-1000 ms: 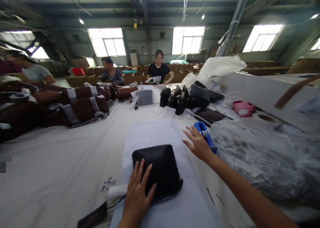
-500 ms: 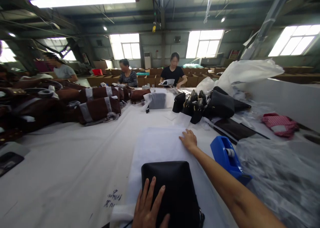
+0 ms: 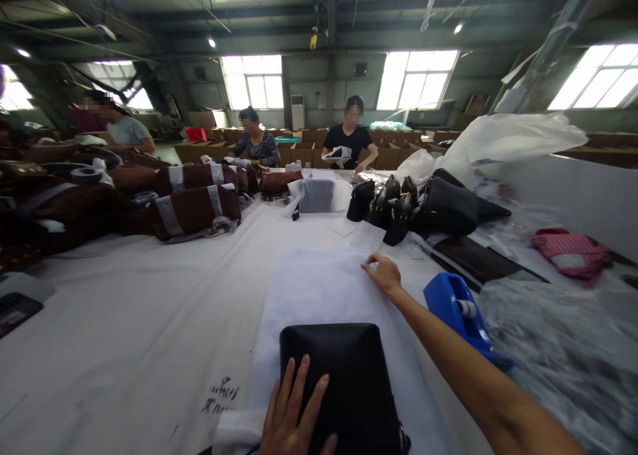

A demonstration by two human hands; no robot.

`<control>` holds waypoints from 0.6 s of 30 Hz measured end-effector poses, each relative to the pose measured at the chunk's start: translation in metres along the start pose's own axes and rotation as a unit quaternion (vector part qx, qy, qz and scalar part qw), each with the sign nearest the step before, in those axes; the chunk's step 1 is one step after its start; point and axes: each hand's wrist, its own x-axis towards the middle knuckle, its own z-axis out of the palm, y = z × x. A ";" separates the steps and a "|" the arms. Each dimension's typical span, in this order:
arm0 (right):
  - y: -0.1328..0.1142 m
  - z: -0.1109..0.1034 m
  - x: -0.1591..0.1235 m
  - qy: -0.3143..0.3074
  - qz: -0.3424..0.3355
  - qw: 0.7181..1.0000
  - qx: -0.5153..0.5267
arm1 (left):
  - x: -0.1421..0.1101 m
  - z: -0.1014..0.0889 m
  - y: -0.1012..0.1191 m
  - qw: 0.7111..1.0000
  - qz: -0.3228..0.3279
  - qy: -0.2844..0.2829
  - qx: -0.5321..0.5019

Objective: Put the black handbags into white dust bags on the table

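Note:
A black leather bag (image 3: 343, 362) lies flat on a sheet of thin white wrapping paper (image 3: 319, 282) in front of me. Fingers spread, my left hand (image 3: 296, 405) rests flat on the bag's left part. Farther out, my right hand (image 3: 383, 273) pinches the paper near its far right corner between thumb and forefinger. The paper reaches beyond the bag on its far side and under it. To the right of my right forearm stands a blue tape dispenser (image 3: 456, 315).
Brown bags (image 3: 194, 212) with grey wrapping pile up on the left. Several small black bags (image 3: 396, 206) stand beyond my right hand. Clear plastic (image 3: 573, 349) and a red checked cloth (image 3: 571, 252) lie at right. Co-workers, one in a black shirt (image 3: 346, 139), are across the table.
My right hand has gone from resting with spread fingers at the paper's edge to pinching it. My left hand stays on the bag. The view has shifted slightly.

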 end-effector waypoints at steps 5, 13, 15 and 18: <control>0.001 -0.006 0.011 -0.041 0.037 0.997 0.061 | 0.001 -0.002 0.001 1.000 0.006 -0.004 0.010; 0.005 -0.011 0.020 -0.042 0.040 0.995 0.085 | 0.002 -0.005 0.004 1.000 -0.016 -0.013 -0.012; 0.004 -0.013 0.019 -0.033 0.024 0.995 0.091 | 0.002 -0.006 0.005 1.000 -0.016 -0.014 -0.020; 0.000 -0.017 0.015 -0.014 -0.008 0.994 0.112 | 0.003 -0.007 0.004 1.000 -0.014 -0.015 -0.017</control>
